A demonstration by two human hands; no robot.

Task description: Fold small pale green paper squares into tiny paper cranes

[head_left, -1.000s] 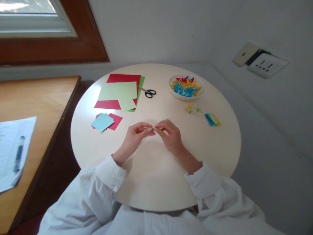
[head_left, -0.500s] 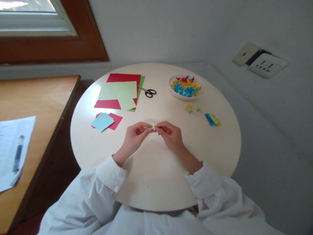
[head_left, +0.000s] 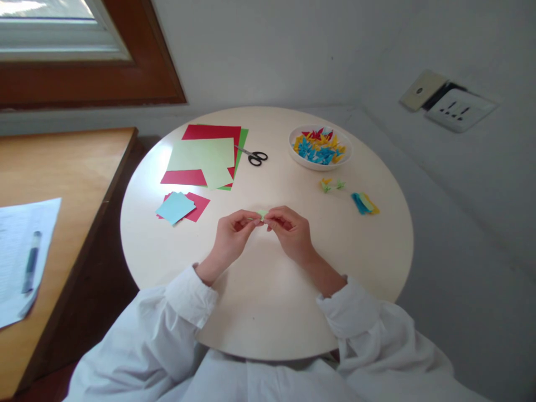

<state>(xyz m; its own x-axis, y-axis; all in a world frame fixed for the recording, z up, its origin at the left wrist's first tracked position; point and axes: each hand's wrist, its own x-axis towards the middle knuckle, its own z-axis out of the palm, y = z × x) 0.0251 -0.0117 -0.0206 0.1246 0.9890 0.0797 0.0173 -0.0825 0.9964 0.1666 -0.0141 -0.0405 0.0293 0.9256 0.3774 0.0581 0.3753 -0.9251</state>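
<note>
The left hand (head_left: 231,234) and the right hand (head_left: 293,234) meet over the near-middle of the round, white-topped counter (head_left: 268,296), each pinching with thumb and fingers a small, pale green piece of folded paper (head_left: 263,214) between them. The fingertips hide much of it, so its exact shape cannot be told.

Beyond the right hand, two small folded paper pieces, one yellow and green (head_left: 325,186), one pale green (head_left: 340,185), lie near each other. Just right of them is a small overlapping pile of blue, green and yellow paper (head_left: 362,204). Behind stands a shallow, round white bowl (head_left: 310,166) holding folded paper figures in blue, yellow and red (head_left: 316,153).

Left of the left hand, light blue paper squares (head_left: 175,208) overlap pinkish-red paper (head_left: 201,206). Farther back, a large pale green paper sheet (head_left: 201,155) with a cut-away corner lies over red (head_left: 213,132) and brighter green (head_left: 242,146) sheets; the black-handled scissors (head_left: 257,158) touch their right edge with the blades.
</note>
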